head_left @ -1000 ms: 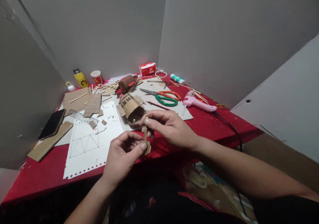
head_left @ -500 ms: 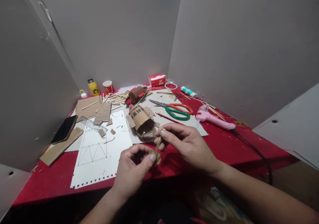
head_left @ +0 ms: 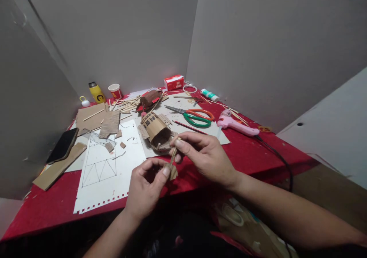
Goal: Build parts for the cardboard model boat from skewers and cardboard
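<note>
Over the table's front edge, my left hand pinches a small piece of cardboard between thumb and fingers. My right hand closes on a thin wooden stick, whose lower end meets the cardboard piece. Whether the two are joined I cannot tell. Just beyond my fingers sits a cardboard model with a curved, hollow body and printed characters. Behind it stands a brown and red model with a rolled top.
Scissors, a pencil and a pink glue gun with a cord lie to the right. On the left are a drawing sheet, ruler, phone and cardboard scraps. A yellow bottle and paper cup stand behind.
The whole scene has shifted left and slightly up in view. Both hands keep their hold on the stick and cardboard piece, with little change between them.
</note>
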### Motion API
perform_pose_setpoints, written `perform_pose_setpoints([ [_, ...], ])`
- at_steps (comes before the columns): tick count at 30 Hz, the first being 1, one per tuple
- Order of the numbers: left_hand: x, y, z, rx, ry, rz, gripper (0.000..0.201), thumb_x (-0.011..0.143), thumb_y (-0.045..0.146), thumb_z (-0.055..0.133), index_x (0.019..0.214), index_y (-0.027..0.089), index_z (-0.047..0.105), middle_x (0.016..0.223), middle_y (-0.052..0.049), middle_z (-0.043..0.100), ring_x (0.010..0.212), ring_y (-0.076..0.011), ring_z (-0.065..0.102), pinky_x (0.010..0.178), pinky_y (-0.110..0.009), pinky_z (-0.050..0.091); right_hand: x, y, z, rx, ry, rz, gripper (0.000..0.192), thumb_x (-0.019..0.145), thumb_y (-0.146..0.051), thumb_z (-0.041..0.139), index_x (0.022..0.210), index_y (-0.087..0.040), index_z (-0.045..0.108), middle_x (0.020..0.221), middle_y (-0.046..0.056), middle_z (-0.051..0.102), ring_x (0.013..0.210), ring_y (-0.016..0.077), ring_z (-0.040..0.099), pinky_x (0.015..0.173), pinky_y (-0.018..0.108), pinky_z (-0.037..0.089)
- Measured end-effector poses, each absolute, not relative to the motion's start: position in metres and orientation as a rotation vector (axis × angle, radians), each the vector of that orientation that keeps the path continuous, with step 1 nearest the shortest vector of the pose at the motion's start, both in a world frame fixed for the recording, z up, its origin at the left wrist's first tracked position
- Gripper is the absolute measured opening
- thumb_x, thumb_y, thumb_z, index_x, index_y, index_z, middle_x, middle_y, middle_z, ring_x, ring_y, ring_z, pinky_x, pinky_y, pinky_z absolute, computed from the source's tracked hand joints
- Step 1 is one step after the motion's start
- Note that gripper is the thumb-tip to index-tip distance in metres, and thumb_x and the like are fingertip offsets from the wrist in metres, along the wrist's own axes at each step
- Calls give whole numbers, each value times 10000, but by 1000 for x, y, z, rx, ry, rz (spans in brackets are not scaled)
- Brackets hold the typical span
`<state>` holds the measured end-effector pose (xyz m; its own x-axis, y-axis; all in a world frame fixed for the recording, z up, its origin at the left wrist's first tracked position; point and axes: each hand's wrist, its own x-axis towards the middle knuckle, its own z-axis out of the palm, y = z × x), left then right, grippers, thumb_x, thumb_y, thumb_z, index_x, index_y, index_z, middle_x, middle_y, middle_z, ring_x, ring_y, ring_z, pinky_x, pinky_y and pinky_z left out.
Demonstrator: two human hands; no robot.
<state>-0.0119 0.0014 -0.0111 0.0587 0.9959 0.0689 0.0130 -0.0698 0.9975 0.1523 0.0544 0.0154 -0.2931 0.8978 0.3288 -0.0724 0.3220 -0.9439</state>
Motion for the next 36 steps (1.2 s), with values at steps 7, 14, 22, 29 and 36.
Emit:
perform_pose_setpoints([
  [7,-23,4,-5,1269,1116,1175,250,809,372,678,923,150,674,768,-39,660,708,-170,577,712,-280,459,152,61,19,-735,-1650,1246,268,882,-418,599,847,-158,652,671,11,621,575,115,595,569,239,501],
  [14,-15,10,1,1182,1007,1034,147,752,193,719,868,164,634,702,13,600,607,-93,493,614,-211,407,152,64,15,-656,-1629,1430,258,883,-385,602,896,-134,661,690,8,632,578,97,565,570,219,480],
  [22,-14,15,4,1162,913,1009,247,758,203,703,985,180,608,841,-13,602,719,-115,536,654,-217,436,163,71,14,-592,-1540,1482,253,875,-377,627,902,-130,675,685,0,648,554,75,563,561,201,476],
  [29,-16,4,-5,1110,1002,1071,227,814,307,685,956,170,575,757,-13,647,651,-106,556,637,-220,456,170,81,5,-598,-1343,1511,232,845,-363,673,885,-136,702,688,-3,686,516,60,593,512,167,484],
  [36,-10,-4,-9,1176,1196,967,238,789,350,725,771,148,599,622,-13,683,530,-83,563,555,-187,437,169,78,7,-588,-1294,1569,200,830,-338,696,883,-147,722,690,-1,696,525,54,598,521,155,493],
])
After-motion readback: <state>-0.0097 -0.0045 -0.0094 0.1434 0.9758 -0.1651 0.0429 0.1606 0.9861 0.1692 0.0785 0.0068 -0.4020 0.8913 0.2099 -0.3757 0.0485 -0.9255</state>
